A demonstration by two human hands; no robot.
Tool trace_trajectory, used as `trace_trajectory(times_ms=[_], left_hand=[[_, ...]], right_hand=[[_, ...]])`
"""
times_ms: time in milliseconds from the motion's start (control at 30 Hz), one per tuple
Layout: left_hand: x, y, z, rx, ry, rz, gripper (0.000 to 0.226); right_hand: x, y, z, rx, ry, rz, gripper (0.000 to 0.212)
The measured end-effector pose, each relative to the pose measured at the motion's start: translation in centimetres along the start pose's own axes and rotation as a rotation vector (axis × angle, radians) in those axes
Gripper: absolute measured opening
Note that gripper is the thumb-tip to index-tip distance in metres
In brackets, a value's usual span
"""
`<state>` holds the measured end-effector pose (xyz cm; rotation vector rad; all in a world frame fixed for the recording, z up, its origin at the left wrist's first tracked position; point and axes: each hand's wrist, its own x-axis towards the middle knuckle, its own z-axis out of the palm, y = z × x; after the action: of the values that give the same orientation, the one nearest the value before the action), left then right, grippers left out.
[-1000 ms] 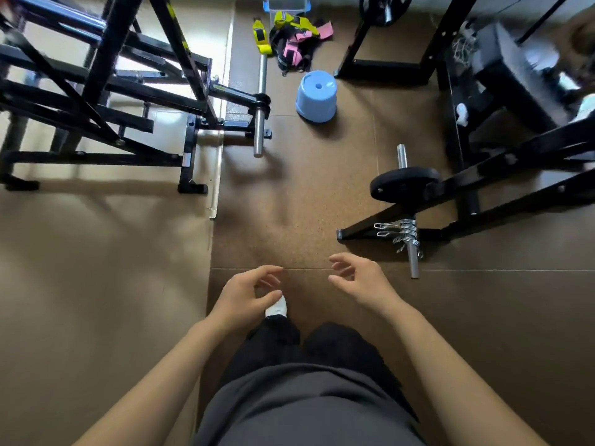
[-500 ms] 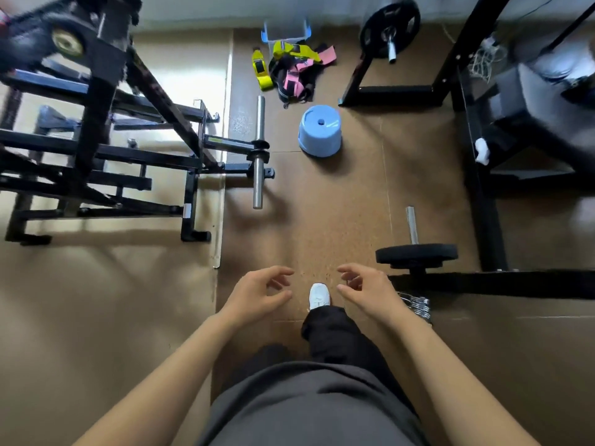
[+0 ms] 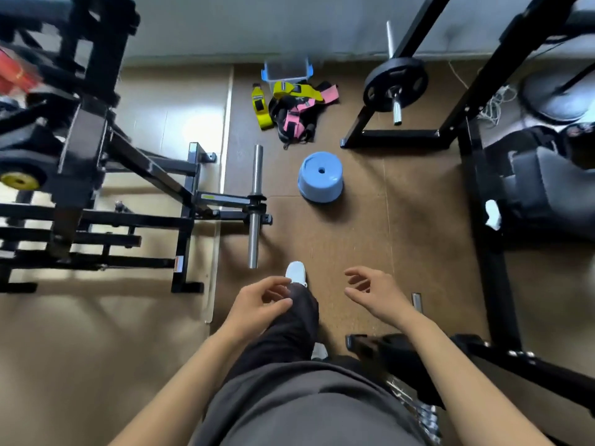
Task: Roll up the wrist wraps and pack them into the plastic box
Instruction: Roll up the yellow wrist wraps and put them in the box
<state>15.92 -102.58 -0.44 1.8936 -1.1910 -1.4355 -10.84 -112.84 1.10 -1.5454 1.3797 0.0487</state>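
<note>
Brown floor: yellow wrist wrap (image 3: 259, 106) lies lengthwise toward plastic box (image 3: 287, 69).

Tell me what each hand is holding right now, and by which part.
Nothing is held. The left hand and right hand are both empty, fingers loosely curled, far from the yellow and pink fabric wrist wraps on the floor.

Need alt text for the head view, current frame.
Both hands, left and right, hang empty and open over a gym floor. Ahead by the wall, yellow, pink and black wraps lie unrolled beside a clear box, past a blue stool.
</note>
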Motion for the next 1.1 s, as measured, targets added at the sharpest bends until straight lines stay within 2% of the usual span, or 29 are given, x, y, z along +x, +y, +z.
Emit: trace_trajectory(times_ms=[67, 167, 300, 567, 833, 1100], left_hand=[[3.7, 1.2, -2.0, 0.01, -0.028, 0.019, 0.036], [9.0, 3.3, -5.1, 0.057, -0.062, 0.08, 0.049], [17.3, 7.3, -8.9, 0.153, -0.125, 0.14, 0.039], [30.5, 14.5, -12.7, 0.172, -0.136, 0.121, 0.049], [39.4, 20.6, -13.2, 0.087, -0.031, -0.032, 0.047], [48.4, 25.1, -18.6, 0.054, 0.066, -0.025, 0.041]], right_hand=[[2.7, -1.7, -1.8, 0.01, 0.032, 0.029, 0.04], [6.1, -4.5, -4.7, 0.025, 0.05, 0.038, 0.039], [11.7, -8.3, -9.9, 0.058, 0.111, 0.039, 0.036], [23.0, -11.1, -19.2, 0.105, 0.13, 0.063, 0.033], [36.7, -13.3, -27.3, 0.085, 0.003, 0.0, 0.039], [47.9, -18.6, -34.3, -0.001, -0.018, -0.011, 0.04]])
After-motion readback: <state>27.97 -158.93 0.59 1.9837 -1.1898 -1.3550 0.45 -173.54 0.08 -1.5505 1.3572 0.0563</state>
